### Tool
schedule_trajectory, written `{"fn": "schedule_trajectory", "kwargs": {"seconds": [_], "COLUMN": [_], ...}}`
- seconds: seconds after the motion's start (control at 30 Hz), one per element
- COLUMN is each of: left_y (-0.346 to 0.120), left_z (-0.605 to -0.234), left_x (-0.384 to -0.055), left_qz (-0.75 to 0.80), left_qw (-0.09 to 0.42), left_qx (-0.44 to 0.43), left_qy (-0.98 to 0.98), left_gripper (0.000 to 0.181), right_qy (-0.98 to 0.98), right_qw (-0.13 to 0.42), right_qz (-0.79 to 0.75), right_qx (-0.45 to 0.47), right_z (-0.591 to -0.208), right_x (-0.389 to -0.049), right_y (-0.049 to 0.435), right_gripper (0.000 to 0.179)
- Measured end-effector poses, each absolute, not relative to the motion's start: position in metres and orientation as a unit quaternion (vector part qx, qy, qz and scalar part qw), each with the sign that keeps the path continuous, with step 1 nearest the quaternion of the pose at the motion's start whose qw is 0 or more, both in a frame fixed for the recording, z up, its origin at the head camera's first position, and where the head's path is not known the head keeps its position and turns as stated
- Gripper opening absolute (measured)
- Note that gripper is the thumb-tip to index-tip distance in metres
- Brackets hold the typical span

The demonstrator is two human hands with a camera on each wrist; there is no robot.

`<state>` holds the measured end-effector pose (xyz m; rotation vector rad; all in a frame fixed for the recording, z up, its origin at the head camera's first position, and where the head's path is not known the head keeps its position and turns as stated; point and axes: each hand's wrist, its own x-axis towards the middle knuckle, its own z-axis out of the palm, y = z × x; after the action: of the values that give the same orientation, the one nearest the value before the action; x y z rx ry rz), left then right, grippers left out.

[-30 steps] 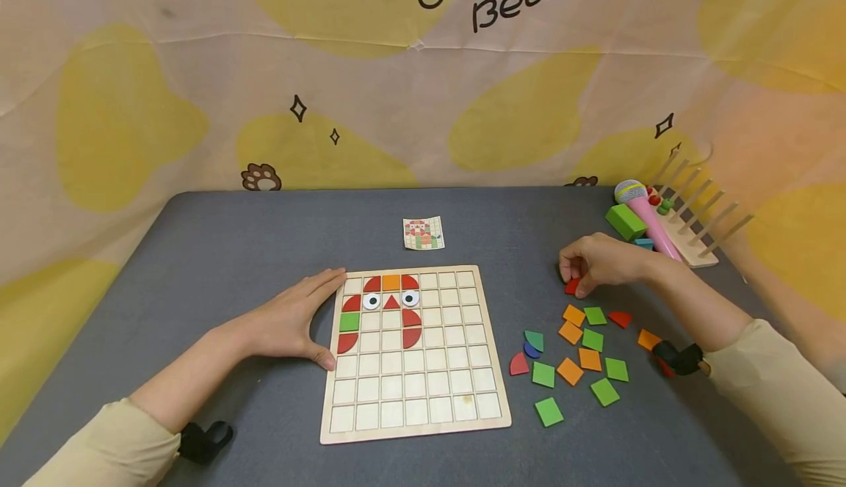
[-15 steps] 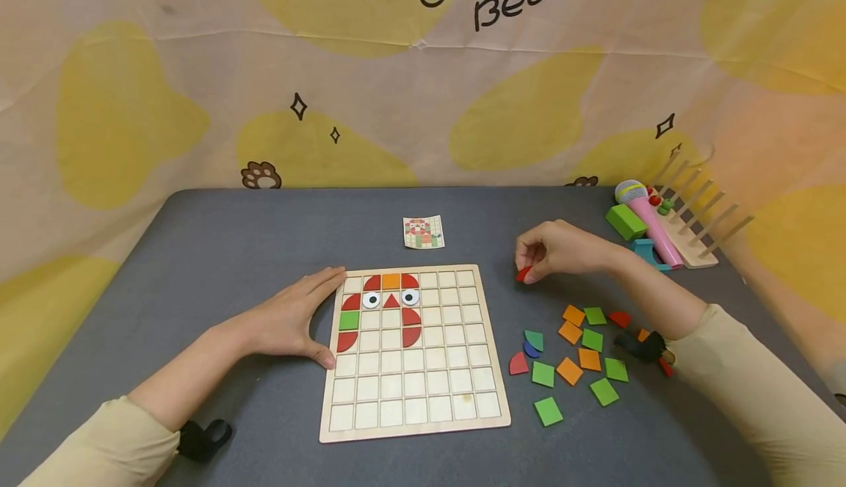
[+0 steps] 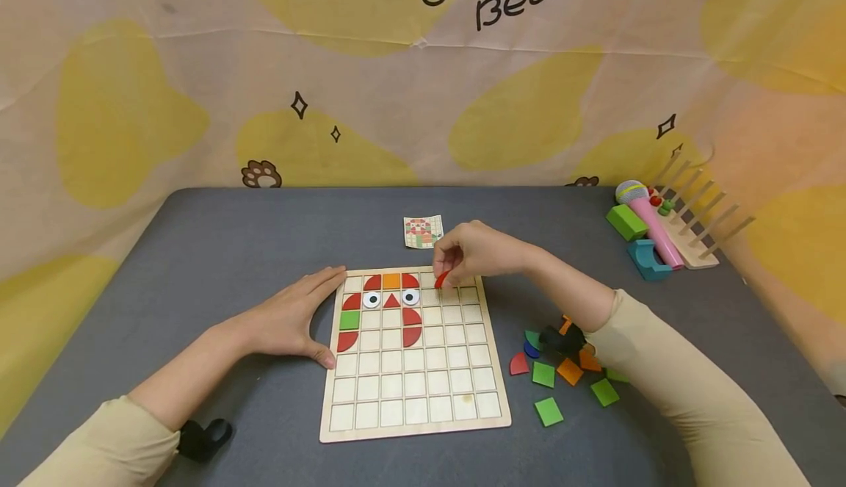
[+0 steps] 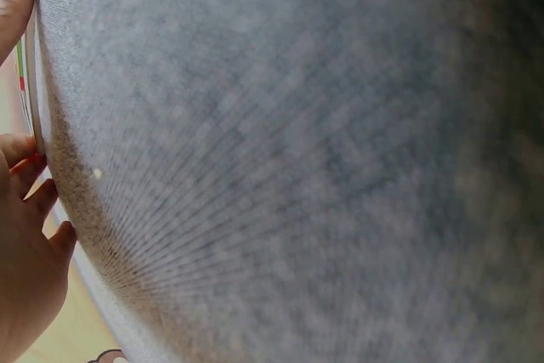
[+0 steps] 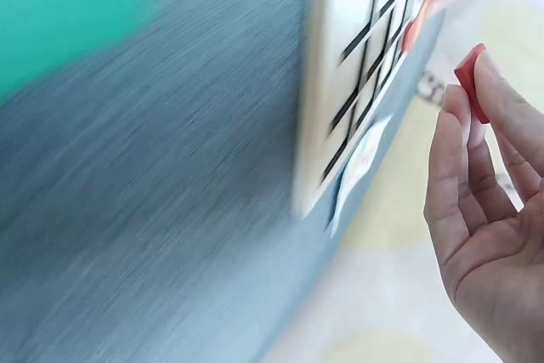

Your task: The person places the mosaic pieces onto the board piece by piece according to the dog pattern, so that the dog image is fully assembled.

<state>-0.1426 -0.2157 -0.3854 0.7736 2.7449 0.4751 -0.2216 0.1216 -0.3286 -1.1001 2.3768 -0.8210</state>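
Observation:
My right hand (image 3: 482, 252) pinches a red tile (image 3: 440, 280) above the upper right part of the wooden grid board (image 3: 416, 433). In the right wrist view the tile (image 5: 470, 82) stands on edge between thumb and fingers. My left hand (image 3: 284, 325) rests at the board's left edge, thumb and fingers spread along it. Its fingers also touch that edge in the left wrist view, where the hand (image 4: 30, 252) is partly cut off. Inside the grid lie several red curved tiles (image 3: 412, 336), a red triangle (image 3: 392, 302), an orange square (image 3: 391, 281), a green square (image 3: 349, 319) and two eye discs (image 3: 371, 299).
Right of the board lie loose green squares (image 3: 548, 411), orange squares (image 3: 570, 371) and a red quarter-circle (image 3: 518, 363), some hidden by my right arm. A pattern card (image 3: 420, 232) lies behind the board. A pink toy microphone (image 3: 651, 226) and pegged stand (image 3: 700, 258) are far right.
My right hand has carried the red tile leftward from the loose pieces to over the board. My left hand has stayed at the board's edge.

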Motion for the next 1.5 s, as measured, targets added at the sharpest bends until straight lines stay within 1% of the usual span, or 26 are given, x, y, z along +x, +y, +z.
{"fn": "schedule_trajectory", "kwargs": {"seconds": [0.2, 0.4, 0.53, 0.67, 0.93, 1.1, 1.5], "left_y": [-0.216, -0.217, -0.218, -0.218, -0.218, -0.218, -0.217], "left_z": [-0.385, -0.385, -0.385, -0.385, -0.384, -0.384, -0.385], "left_x": [-0.144, -0.144, -0.143, -0.143, -0.142, -0.142, -0.142], "left_qz": [0.162, 0.166, 0.169, 0.172, 0.172, 0.173, 0.175], "left_qw": [0.125, 0.125, 0.124, 0.126, 0.126, 0.127, 0.127], "left_qx": [0.271, 0.277, 0.279, 0.277, 0.276, 0.275, 0.275], "left_qy": [0.941, 0.938, 0.937, 0.937, 0.937, 0.937, 0.937], "left_gripper": [0.133, 0.133, 0.133, 0.131, 0.131, 0.131, 0.131], "right_qy": [0.836, 0.827, 0.829, 0.842, 0.871, 0.871, 0.883], "right_qw": [0.196, 0.216, 0.223, 0.220, 0.196, 0.198, 0.182], "right_qz": [-0.306, -0.293, -0.287, -0.279, -0.255, -0.247, -0.212], "right_qx": [-0.411, -0.430, -0.426, -0.407, -0.371, -0.376, -0.377], "right_z": [-0.327, -0.330, -0.332, -0.333, -0.341, -0.344, -0.346], "right_x": [-0.217, -0.211, -0.205, -0.197, -0.186, -0.185, -0.181], "right_y": [0.087, 0.055, 0.037, 0.024, 0.014, 0.013, 0.011], "right_gripper": [0.013, 0.004, 0.008, 0.007, 0.009, 0.010, 0.009]}}
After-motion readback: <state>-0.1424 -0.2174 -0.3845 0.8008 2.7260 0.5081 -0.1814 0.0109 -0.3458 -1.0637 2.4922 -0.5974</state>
